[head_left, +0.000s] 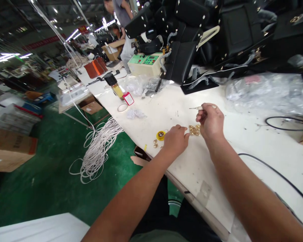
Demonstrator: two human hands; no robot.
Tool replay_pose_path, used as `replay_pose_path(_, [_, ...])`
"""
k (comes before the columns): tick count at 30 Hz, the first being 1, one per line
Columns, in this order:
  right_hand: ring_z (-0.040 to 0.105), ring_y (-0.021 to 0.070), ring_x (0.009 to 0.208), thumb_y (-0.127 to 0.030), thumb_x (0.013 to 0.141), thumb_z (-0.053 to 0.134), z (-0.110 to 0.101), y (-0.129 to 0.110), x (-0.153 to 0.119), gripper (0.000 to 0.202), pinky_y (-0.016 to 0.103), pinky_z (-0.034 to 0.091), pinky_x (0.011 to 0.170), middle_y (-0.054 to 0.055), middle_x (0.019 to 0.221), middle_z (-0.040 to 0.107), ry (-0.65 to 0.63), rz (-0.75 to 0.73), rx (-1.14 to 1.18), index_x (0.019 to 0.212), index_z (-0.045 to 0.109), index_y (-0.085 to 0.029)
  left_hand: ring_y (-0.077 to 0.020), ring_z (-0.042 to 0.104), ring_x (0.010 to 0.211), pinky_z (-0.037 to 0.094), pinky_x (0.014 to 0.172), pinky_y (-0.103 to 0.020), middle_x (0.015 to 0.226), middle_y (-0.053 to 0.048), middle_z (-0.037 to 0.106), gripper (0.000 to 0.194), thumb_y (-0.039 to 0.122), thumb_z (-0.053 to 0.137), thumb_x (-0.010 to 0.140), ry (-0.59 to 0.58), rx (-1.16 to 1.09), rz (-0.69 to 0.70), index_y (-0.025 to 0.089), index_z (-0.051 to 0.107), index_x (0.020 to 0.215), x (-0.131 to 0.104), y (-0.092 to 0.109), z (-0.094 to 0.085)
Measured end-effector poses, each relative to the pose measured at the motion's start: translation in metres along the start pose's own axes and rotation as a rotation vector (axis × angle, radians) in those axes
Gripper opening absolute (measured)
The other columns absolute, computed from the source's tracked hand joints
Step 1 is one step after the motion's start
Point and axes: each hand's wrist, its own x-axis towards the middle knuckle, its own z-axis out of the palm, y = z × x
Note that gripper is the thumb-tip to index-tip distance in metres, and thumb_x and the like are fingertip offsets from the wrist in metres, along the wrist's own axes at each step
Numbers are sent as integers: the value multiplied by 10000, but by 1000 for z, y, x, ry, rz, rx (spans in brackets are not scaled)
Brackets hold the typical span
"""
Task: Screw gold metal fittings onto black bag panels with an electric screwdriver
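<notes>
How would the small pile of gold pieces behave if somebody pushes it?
The gold pieces would probably scatter, since they lie heaped without a visible container. Each looks small, so likely light; their shiny surface suggests something hard, perhaps slippery.

Right hand: grips a slim pale-handled tool, thin tip pointing left, raised over the desk.
Left hand: palm down, fingertips beside a pile of gold fittings; contact unclear.
Yellow ring: just left of the left hand, metallic bits inside; loose gold pieces near it.
Desk's far left: tape roll, red-edged packet, black-capped bottle.
Behind: control box with green panel, beside stacked black bags.
Desk's right: clear plastic wrapping, black cable.
Green floor: tangled white cord.
</notes>
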Motion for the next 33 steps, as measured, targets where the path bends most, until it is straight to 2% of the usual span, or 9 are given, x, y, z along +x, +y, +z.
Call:
replay_pose_path(4, [498, 98, 467, -337, 768, 743, 1, -2, 1, 189, 227, 394, 423, -50, 620, 572, 10, 12, 15, 823, 604, -222, -300, 681, 969, 543, 765, -389, 1074, -110, 698, 247, 375, 638, 982, -23, 30, -69, 227, 732, 1156, 22, 10, 17])
replay_pose_path(7, [501, 96, 468, -329, 753, 753, 2, -2, 1, 189, 223, 390, 421, -49, 615, 579, 16, 35, 31, 819, 611, -223, -304, 678, 1001, 545, 763, -386, 1132, -111, 671, 299, 367, 638, 982, -6, -11, -50, 252, 705, 1250, 30, 13, 23])
replay_pose_path(13, [496, 92, 463, -344, 758, 752, 2, 0, -1, 196, 219, 399, 420, -55, 626, 580, 10, 28, 4, 830, 611, -228, -256, 680, 894, 526, 737, -347, 985, -70, 665, 152, 295, 618, 983, -49, -61, -35, 267, 765, 956, 36, 11, 24])
replay_pose_path(19, [503, 93, 458, -328, 765, 752, 4, 4, -5, 179, 218, 392, 411, -47, 621, 583, -20, 29, -20, 801, 614, -219, -268, 695, 872, 522, 720, -362, 983, -68, 712, 100, 195, 656, 938, -23, -127, -82, 249, 739, 943, 30, 7, 16])
replay_pose_path(22, [505, 97, 455, -317, 746, 760, 5, 6, -6, 177, 216, 389, 403, -46, 613, 588, -13, 42, -10, 798, 623, -218, -237, 698, 908, 542, 782, -352, 1011, -51, 728, 88, 200, 644, 956, 12, -195, -83, 242, 722, 965, 15, 8, 5])
replay_pose_path(26, [508, 100, 456, -326, 742, 779, 9, 14, -13, 190, 219, 392, 405, -46, 617, 595, -43, 76, -38, 804, 633, -220, -199, 685, 940, 566, 866, -339, 1023, -42, 735, 142, 210, 632, 962, 127, -528, -121, 241, 733, 1057, -24, 7, -15])
replay_pose_path(29, [521, 103, 464, -338, 761, 787, 16, 25, -27, 189, 228, 411, 431, -45, 621, 605, -139, 122, -101, 814, 652, -218, -181, 672, 840, 583, 693, -296, 910, -40, 707, 228, 259, 633, 943, 123, -877, -357, 225, 750, 1137, -57, -1, -29])
replay_pose_path(31, [543, 114, 486, -370, 794, 781, 20, 34, -39, 195, 239, 434, 463, -40, 628, 621, -252, 153, -199, 836, 669, -217, -155, 643, 737, 551, 564, -247, 806, -25, 667, 267, 314, 663, 921, 90, -1153, -538, 199, 753, 1145, -75, -9, -38])
replay_pose_path(33, [571, 130, 515, -426, 832, 767, 23, 41, -51, 231, 254, 459, 501, -25, 638, 650, -381, 170, -363, 878, 692, -213, -139, 629, 714, 534, 518, -216, 775, -16, 644, 289, 359, 739, 869, 111, -1387, -655, 181, 756, 1096, -89, -17, -46])
